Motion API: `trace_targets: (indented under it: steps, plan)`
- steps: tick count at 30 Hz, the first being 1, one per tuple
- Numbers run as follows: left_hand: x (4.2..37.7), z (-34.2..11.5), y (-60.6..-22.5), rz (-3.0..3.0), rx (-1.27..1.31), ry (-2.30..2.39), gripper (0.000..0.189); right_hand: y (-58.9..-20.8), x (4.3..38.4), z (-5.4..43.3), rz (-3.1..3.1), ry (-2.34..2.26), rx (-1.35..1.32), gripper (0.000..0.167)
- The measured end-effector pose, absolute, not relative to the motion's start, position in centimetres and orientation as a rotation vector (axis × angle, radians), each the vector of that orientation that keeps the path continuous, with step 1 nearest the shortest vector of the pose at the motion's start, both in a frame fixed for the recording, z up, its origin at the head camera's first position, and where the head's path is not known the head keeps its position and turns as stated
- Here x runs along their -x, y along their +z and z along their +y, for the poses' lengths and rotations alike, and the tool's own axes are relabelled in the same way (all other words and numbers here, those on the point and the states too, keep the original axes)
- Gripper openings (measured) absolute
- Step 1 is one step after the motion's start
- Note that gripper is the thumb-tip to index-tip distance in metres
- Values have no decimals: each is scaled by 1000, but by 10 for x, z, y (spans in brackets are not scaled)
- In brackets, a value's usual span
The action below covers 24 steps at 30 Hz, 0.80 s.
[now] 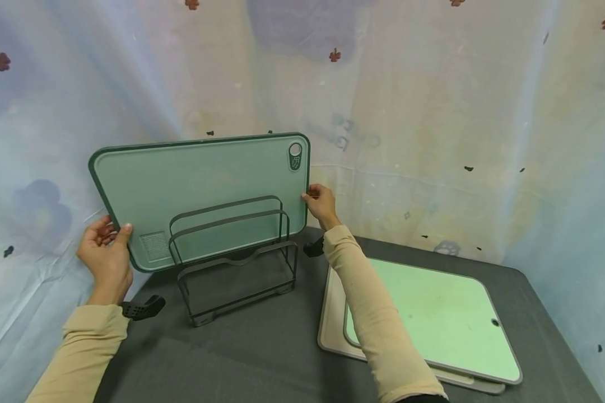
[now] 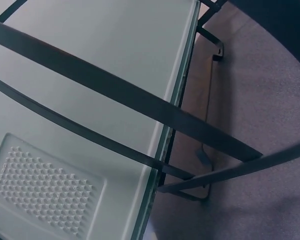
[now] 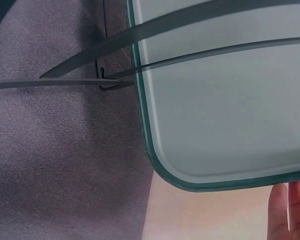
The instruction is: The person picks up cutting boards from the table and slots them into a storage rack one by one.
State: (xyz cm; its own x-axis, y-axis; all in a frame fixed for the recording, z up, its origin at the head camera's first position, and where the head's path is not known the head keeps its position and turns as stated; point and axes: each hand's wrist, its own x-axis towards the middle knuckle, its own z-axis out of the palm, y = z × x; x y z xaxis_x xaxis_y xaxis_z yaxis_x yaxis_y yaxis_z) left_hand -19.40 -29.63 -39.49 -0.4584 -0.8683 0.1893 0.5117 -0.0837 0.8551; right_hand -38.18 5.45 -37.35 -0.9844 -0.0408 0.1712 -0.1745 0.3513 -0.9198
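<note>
The left-hand grip [image 1: 106, 257] pinches the lower left edge of a muted-green rectangular board with a dark green rim [image 1: 206, 179], thumb on the face; the right-hand grip [image 1: 321, 204] pinches its right edge. The board stands upright, slightly tilted, behind the two tall hoops of a dark grey metal wire rack [image 1: 239, 262]; I can't be sure whether its lower edge rests on the rack.

It should handle as stiff and fairly light, unlikely to break, though the smooth face may slip. The rim at both ends seems the surest hold; the textured corner patch [image 1: 154, 246] might add bite. The hoops cross the face, barring a central hold from the front.

On the grey-covered bench [image 1: 262, 358], a pale green, grey-rimmed board [image 1: 443, 313] lies on a beige one [image 1: 335, 319], both partly hidden by the tan right sleeve [image 1: 378, 313].
</note>
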Motion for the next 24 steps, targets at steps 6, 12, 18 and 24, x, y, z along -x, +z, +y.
trace_targets:
  steps: [6,12,18,24]
  plan:
    - [192,-295,-396,-1158,-466,-1764,29,-379,382,57,-2499,1722,-167,25]
    - [191,-295,-400,-1170,-480,-1784,29,-381,379,60,-2496,1720,-185,24]
    - [190,-297,-404,-1168,-483,-1804,29,-381,377,62,-2501,1732,-198,25]
    - [189,-299,-407,-1181,-489,-1796,28,-379,377,62,-2498,1761,-212,25]
